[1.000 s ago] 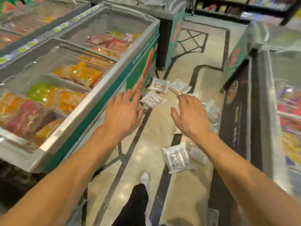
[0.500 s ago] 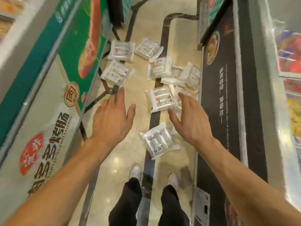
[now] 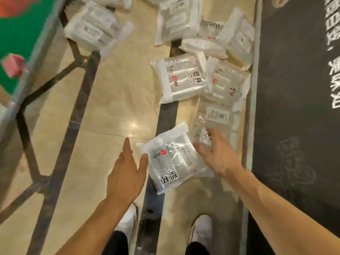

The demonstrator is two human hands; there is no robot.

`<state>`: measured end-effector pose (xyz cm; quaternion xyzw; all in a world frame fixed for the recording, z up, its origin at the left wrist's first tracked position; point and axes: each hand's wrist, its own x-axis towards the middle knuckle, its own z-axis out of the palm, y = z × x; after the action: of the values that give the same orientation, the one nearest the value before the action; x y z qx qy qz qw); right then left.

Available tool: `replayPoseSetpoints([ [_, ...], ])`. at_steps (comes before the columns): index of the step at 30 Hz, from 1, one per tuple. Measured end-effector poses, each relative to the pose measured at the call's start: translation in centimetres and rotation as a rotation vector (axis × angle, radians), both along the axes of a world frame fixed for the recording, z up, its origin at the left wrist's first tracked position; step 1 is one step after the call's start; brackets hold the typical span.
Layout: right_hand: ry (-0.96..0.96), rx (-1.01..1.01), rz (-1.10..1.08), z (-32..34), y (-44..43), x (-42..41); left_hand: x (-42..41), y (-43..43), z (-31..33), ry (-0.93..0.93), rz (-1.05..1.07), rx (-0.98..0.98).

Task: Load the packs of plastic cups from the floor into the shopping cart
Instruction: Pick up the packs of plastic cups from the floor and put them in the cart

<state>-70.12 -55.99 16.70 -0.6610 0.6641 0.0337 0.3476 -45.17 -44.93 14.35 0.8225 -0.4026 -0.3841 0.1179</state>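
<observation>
Several clear packs of plastic cups lie scattered on the beige floor. The nearest pack (image 3: 173, 159) lies just in front of my feet, label up with a red dot. My left hand (image 3: 127, 170) is spread open at its left edge, thumb touching the wrapper. My right hand (image 3: 215, 155) is spread open at its right edge, fingers over a transparent pack (image 3: 215, 118) with a barcode. Farther off lie another pack (image 3: 181, 77) and one beside it (image 3: 227, 83). No shopping cart is in view.
A freezer cabinet's green side (image 3: 22, 34) runs along the left, and a black panel with white lettering (image 3: 298, 89) stands on the right. More packs (image 3: 92, 26) lie at the top. My white shoes (image 3: 201, 229) stand below the nearest pack.
I have bent down toward the floor, so the packs look much larger. Both hands have dropped from mid-air to either side of the nearest pack.
</observation>
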Motion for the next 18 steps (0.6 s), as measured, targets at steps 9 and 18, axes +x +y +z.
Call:
replayPoseSetpoints([
  [9, 0.037, 0.139, -0.018, -22.1, -1.9, -2.2, -5.1, 1.0, -21.6, 0.107, 0.036, 0.151],
  [18, -0.177, 0.097, -0.152, -27.4, -1.6, -1.5, -5.3, 2.1, -28.4, 0.351, 0.305, -0.139],
])
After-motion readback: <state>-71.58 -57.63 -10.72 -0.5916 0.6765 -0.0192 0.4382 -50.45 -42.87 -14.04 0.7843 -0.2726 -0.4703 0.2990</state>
